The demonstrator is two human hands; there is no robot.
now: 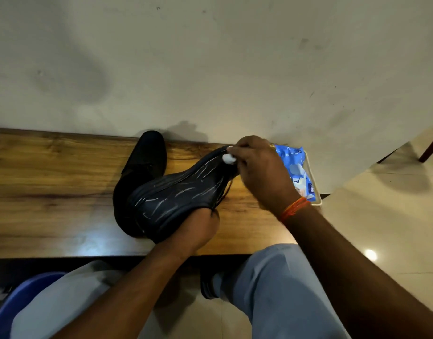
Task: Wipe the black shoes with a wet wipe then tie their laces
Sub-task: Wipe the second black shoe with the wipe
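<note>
Left hand (198,228) gripping shoe (176,192) sole-up; right hand (257,165) pinching wipe (229,159), scrubbing the sole. Second shoe (142,167) waiting at table (51,179) far edge; laces untied.

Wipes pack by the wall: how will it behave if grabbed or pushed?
The wipes pack looks like a soft film pouch, so it would probably flex when squeezed. It lies flat on the table, so it is unlikely to roll or tip. The glossy film may be slippery.

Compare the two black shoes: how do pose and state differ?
The held shoe is turned sole-up, gripped by the left hand and wiped with a wet wipe in the right hand. The other shoe lies on the wooden table, untouched by either hand. Both are black.
</note>
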